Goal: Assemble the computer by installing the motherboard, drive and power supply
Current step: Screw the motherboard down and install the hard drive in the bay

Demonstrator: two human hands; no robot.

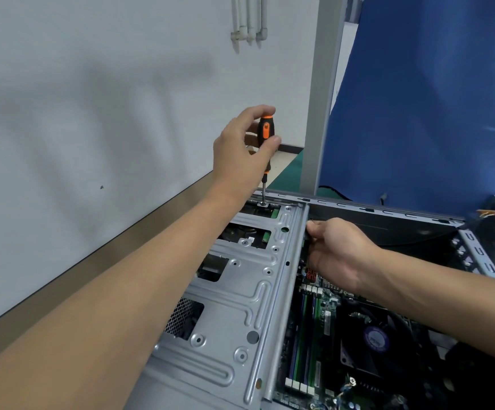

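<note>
An open grey computer case [240, 294] lies on its side in front of me. My left hand [242, 146] grips the black-and-orange handle of a screwdriver [265, 134], held upright. Its tip sits on a screw at the far corner of the metal drive cage [262, 204]. My right hand [336, 253] reaches inside the case, fingers curled round the edge of the cage's side rail. The motherboard [323, 329] lies in the case below, with its memory slots and a black CPU fan [373, 338]. A drive shows through the cage's openings [246, 232].
A grey wall runs along the left, close to the case. A grey post [320, 93] and a blue cloth [423, 108] stand behind the case. A green mat [287, 170] covers the table beyond. The case's rear bracket [477, 253] is at the right.
</note>
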